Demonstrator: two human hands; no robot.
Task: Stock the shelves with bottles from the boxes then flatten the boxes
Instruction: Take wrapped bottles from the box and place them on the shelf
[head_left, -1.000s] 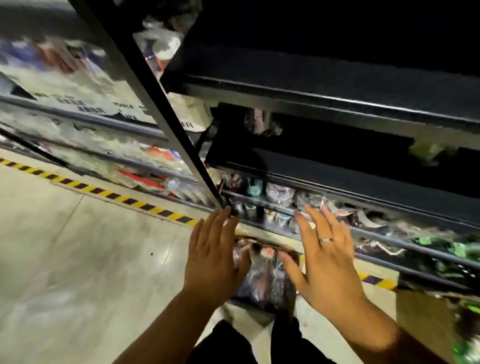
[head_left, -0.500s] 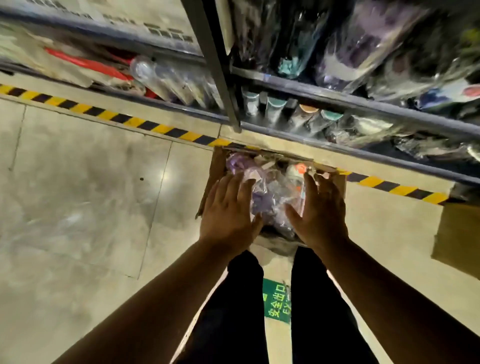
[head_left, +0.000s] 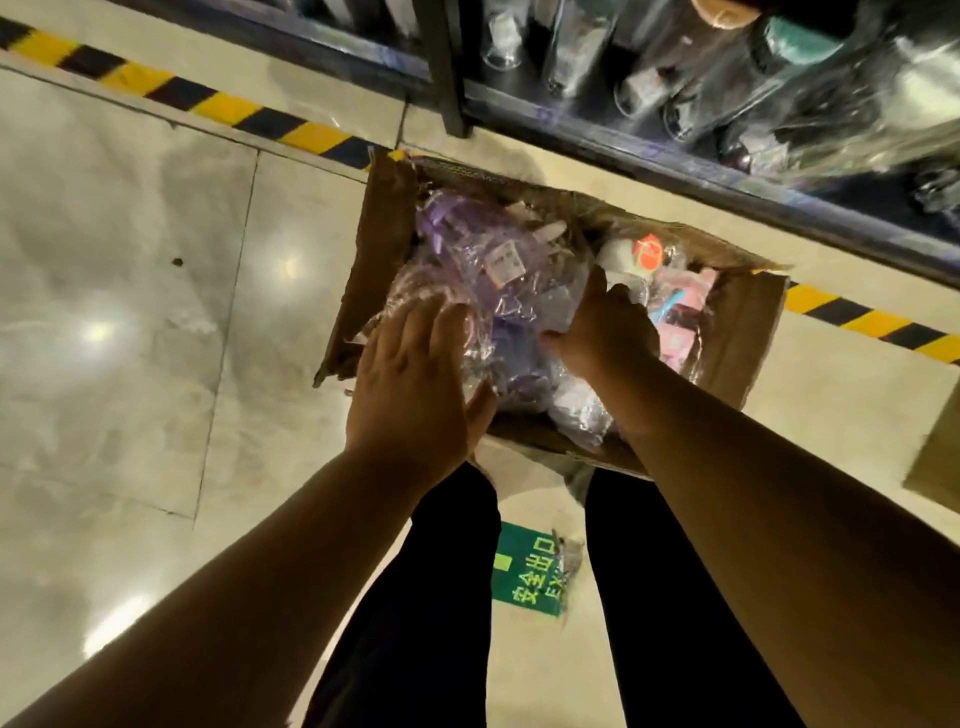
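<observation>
**Both hands in the open box of wrapped bottles**

An open cardboard box sits on the pale tiled floor, just in front of the lowest shelf of a dark metal rack and between that shelf and the person's black trouser legs. The box is full of bottles in clear crinkled plastic. The purple bottles fill its left and middle part, the pink wrapped items lie toward its right wall, and a white bottle with an orange-red top lies at the far right.

The left hand lies flat on the wrapping over the purple bottles at the near left of the box, fingers straight and close together, gripping nothing. The right hand is pushed down among the packs in the middle of the box, thumb out to the left. Its fingertips are buried in the plastic, so whether it grips a pack cannot be told.

On the shelf stand more wrapped bottles, blurred. A yellow-and-black hazard stripe runs along the floor and passes behind the box. A green floor sign shows between the legs, and a second piece of cardboard lies at the right edge.
</observation>
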